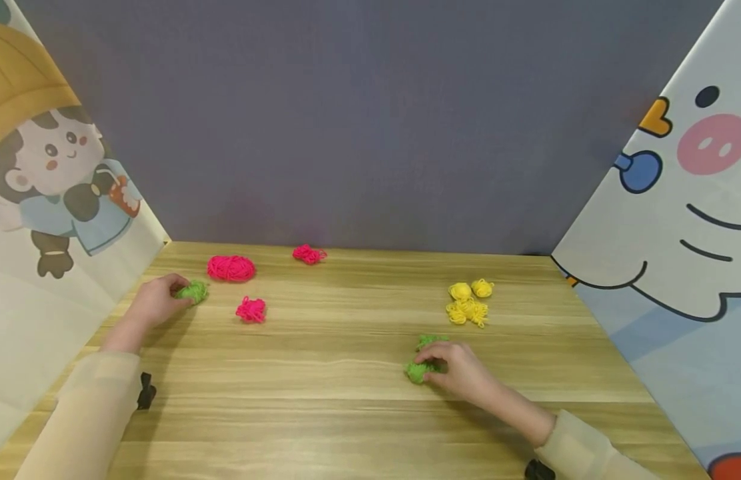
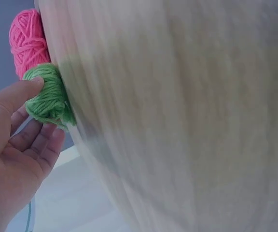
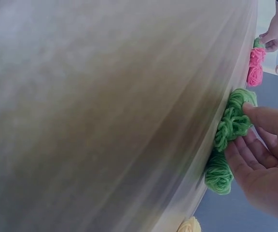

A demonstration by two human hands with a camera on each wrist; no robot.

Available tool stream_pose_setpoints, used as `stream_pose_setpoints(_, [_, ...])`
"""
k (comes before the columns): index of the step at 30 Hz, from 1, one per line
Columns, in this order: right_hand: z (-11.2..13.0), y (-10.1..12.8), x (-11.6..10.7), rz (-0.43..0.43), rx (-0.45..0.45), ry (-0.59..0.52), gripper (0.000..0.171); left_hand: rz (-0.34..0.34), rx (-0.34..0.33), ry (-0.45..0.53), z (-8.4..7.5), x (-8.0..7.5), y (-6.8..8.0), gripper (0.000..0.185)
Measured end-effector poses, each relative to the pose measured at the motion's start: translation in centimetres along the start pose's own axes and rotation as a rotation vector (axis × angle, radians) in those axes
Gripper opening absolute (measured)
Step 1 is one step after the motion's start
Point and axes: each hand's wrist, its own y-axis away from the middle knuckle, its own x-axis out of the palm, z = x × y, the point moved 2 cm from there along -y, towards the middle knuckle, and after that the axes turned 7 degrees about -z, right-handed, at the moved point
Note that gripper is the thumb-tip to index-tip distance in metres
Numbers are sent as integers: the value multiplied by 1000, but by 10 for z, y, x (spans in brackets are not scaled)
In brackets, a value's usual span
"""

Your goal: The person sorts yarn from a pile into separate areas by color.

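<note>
Left hand (image 1: 157, 300): 1 green yarn bundle (image 1: 193, 291) is pinched in its grip at the counter's (image 1: 346, 400) far-left, near the big pink yarn ball (image 1: 230, 268). Right hand (image 1: 460, 370): grip is closed on 1 of 2 green bundles (image 1: 416, 371) mid-right. Yellow bundles (image 1: 468, 301) are seen just beyond.

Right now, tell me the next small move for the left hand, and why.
Probably lift the green yarn bundle that the left hand pinches and carry it across the table toward the two green bundles at the right hand. Pink yarn and yellow yarn already lie grouped by colour; this green one lies apart.
</note>
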Motion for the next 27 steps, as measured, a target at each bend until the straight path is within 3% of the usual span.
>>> stream_pose_setpoints(8, [-1, 1, 1, 1, 7, -13, 29, -29, -11, -15, -6, -1, 1, 37])
stream_pose_setpoints(15, [-1, 1, 0, -5, 1, -7, 29, 0, -50, -4, -17, -7, 0, 43])
stream_pose_setpoints(27, [0, 0, 0, -18, -4, -7, 29, -78, -52, -9, -46, -17, 2, 39])
